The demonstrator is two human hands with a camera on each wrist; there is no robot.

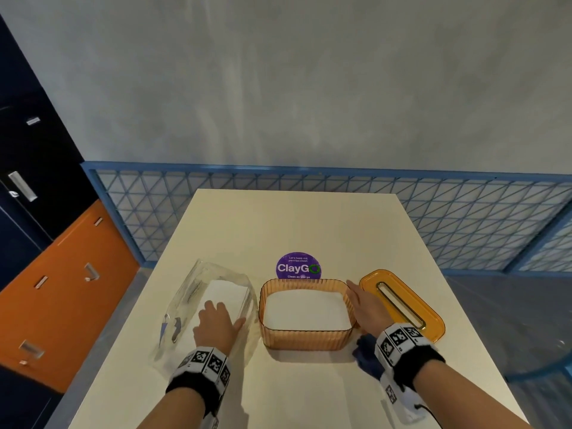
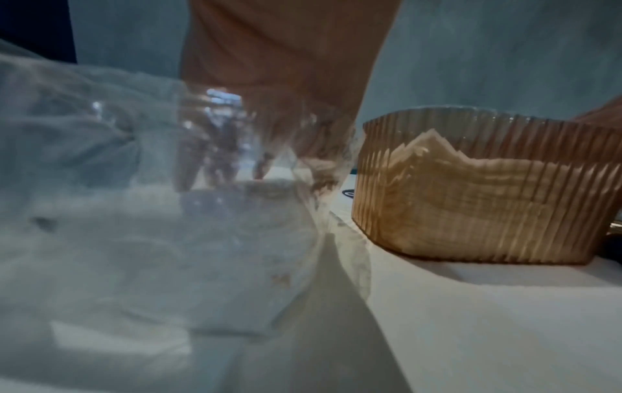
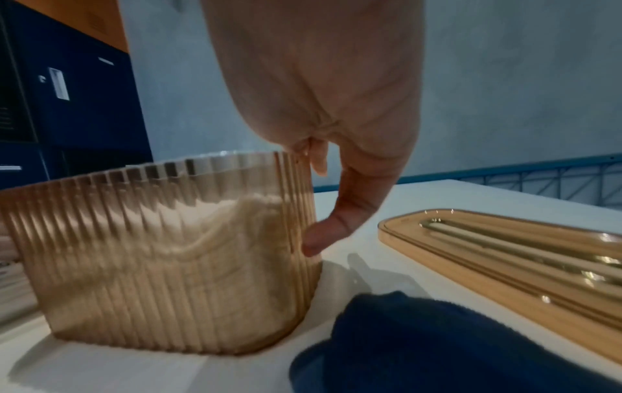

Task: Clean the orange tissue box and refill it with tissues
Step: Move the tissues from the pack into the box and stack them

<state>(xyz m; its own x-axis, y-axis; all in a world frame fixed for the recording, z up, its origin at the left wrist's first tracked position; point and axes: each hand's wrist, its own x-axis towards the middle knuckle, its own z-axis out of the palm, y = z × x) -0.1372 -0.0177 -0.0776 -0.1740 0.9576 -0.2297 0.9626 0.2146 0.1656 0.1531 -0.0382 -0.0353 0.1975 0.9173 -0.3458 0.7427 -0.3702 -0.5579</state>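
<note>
A: Cloth (image 1: 366, 357) nearest, dark blue, under right wrist. Left hand (image 1: 216, 326) inside clear bag (image 1: 192, 305), fingers relaxed, flat on white stack.

B: Right hand (image 1: 363, 308) flat against box (image 1: 306, 340) right wall, fingers straight, grasping nothing. Box mid-table (image 1: 294, 224), lidless, tissues (image 1: 306, 309) inside.

A: Lid (image 1: 402, 305) just right, flat. Purple sticker (image 1: 298, 265) behind box.

The tissue box (image 1: 306, 335) is sitting in front of me on the tabletop (image 1: 309, 224), tissues (image 1: 306, 311) lying inside it. Its lid (image 1: 402, 305) is lying to its right, the plastic bag (image 1: 198, 308) to its left, a sticker (image 1: 297, 265) behind, a cloth (image 1: 366, 357) at its near right corner.
</note>
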